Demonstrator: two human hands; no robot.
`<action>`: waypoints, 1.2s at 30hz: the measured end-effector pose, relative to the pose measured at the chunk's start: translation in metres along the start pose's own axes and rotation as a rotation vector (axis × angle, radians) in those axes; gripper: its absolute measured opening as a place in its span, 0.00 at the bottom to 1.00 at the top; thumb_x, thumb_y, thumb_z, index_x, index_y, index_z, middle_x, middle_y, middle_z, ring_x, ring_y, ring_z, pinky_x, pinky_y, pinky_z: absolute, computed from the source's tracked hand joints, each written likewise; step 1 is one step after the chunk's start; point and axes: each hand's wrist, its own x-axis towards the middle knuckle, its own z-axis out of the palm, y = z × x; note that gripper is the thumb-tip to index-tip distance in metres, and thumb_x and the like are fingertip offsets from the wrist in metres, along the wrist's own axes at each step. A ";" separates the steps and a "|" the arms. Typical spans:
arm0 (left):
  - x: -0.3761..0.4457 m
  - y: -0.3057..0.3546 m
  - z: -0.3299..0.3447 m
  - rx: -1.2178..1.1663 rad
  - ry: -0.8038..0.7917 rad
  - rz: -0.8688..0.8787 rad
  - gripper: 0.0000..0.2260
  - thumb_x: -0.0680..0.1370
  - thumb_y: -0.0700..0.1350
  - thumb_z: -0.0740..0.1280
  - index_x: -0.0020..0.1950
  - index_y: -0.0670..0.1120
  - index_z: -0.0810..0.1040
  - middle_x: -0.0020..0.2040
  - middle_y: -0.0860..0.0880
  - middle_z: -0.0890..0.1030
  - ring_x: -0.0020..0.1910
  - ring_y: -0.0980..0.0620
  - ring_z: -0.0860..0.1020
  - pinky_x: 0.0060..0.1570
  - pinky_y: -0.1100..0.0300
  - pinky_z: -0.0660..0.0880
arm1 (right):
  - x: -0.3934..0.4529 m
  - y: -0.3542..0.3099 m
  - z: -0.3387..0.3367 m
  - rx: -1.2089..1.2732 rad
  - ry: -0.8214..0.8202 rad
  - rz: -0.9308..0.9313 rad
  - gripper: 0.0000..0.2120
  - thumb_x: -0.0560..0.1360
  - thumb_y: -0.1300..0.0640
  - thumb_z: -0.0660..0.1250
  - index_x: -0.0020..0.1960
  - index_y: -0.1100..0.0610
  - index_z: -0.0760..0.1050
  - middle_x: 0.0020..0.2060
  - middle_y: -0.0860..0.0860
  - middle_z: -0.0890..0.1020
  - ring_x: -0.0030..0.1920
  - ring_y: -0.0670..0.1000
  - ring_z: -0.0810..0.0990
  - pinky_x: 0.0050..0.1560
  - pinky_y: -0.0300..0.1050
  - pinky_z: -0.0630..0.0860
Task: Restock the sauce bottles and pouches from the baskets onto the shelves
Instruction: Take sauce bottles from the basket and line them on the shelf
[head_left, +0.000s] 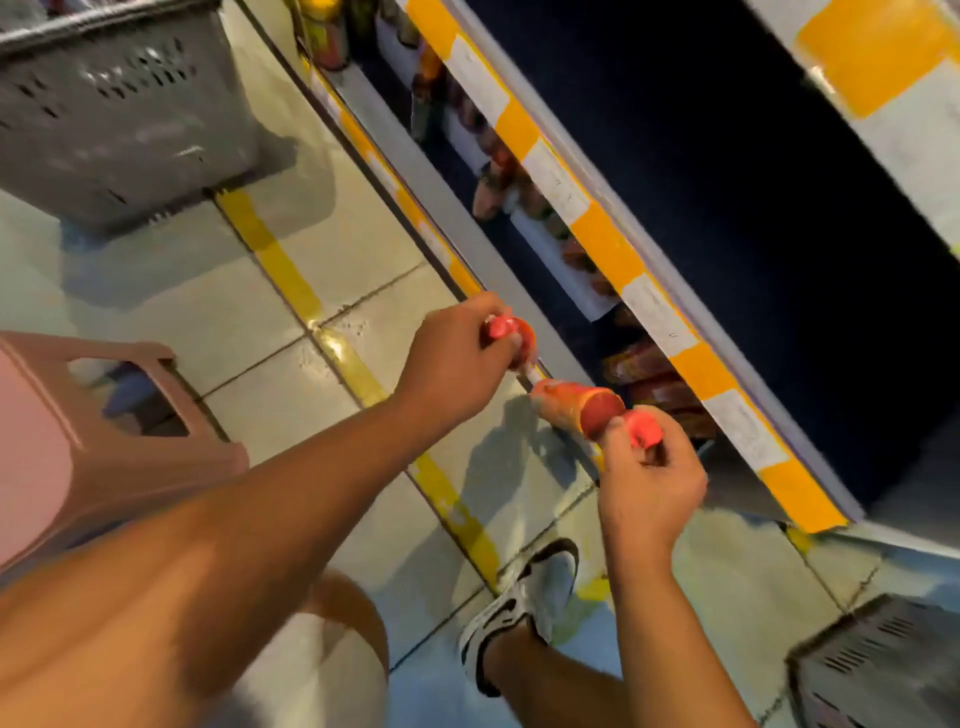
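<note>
Holding two red-capped sauce bottles: left hand (457, 358) gripping one (511, 338) by cap, right hand (649, 483) gripping other (582, 410) likewise, beside lower shelf (566, 291). We are risking slip: cap-only grips, crowded shelf.

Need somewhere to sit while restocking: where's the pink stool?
In the head view the pink stool stands on the floor at the left edge, below the grey basket, left of the person's left arm.

Pale tiled floor (171, 270) with yellow tape line (275, 254); pink plastic stool (78, 447).
</note>
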 end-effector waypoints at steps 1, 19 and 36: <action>0.014 -0.008 0.009 -0.001 0.013 0.009 0.03 0.76 0.48 0.71 0.49 0.50 0.81 0.38 0.54 0.80 0.40 0.54 0.79 0.42 0.57 0.75 | 0.010 0.005 0.016 0.044 0.040 -0.021 0.05 0.73 0.59 0.71 0.49 0.53 0.82 0.37 0.42 0.81 0.38 0.40 0.77 0.43 0.33 0.74; 0.144 -0.038 0.129 0.037 -0.063 0.360 0.15 0.77 0.54 0.69 0.37 0.47 0.71 0.30 0.53 0.70 0.31 0.52 0.71 0.30 0.53 0.61 | 0.106 0.093 0.115 -0.047 0.224 -0.254 0.08 0.78 0.49 0.69 0.47 0.54 0.76 0.42 0.52 0.78 0.45 0.52 0.77 0.46 0.47 0.75; 0.156 -0.055 0.168 0.075 -0.213 0.466 0.16 0.78 0.49 0.71 0.40 0.50 0.64 0.36 0.51 0.67 0.34 0.52 0.68 0.32 0.57 0.58 | 0.122 0.119 0.136 -0.005 0.089 -0.025 0.17 0.68 0.46 0.81 0.49 0.46 0.76 0.46 0.46 0.84 0.47 0.45 0.83 0.49 0.41 0.79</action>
